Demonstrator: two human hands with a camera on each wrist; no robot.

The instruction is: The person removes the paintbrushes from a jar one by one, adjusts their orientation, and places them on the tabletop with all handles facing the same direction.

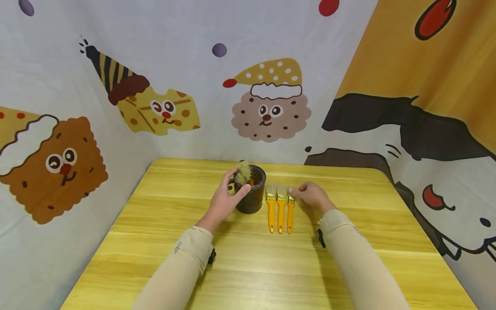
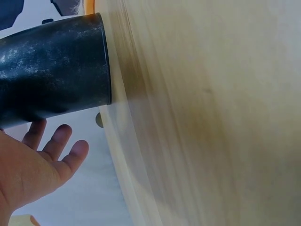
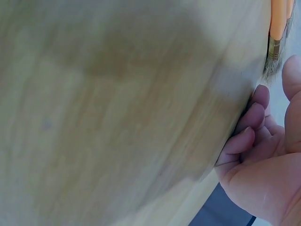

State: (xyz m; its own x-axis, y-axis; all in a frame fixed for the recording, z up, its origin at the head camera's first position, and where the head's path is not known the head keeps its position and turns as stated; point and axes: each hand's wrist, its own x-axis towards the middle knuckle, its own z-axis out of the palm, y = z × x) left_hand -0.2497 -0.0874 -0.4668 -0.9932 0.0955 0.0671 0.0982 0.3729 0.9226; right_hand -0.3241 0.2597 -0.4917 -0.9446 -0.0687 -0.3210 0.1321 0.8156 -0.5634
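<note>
My left hand (image 1: 226, 198) is at the left side of a dark cup (image 1: 252, 202), thumb and index finger spread about a tan bristly tuft (image 1: 244, 173) at its mouth. In the left wrist view its other fingers (image 2: 59, 141) hang loosely beside the cup wall. Something orange shows inside the cup. Right of it lie three paintbrushes with orange handles: a wide one (image 1: 271, 211), another wide one (image 1: 280, 211) and a narrow one (image 1: 290, 213). My right hand (image 1: 311, 196) has its fingertips at the narrow brush's bristle end, with thumb and fingers apart in the right wrist view.
Everything stands on a pale wood-grain table (image 1: 248, 275). A cloth backdrop (image 1: 186, 56) with cartoon figures hangs behind its far edge and along both sides. The cup and brushes are near the far edge.
</note>
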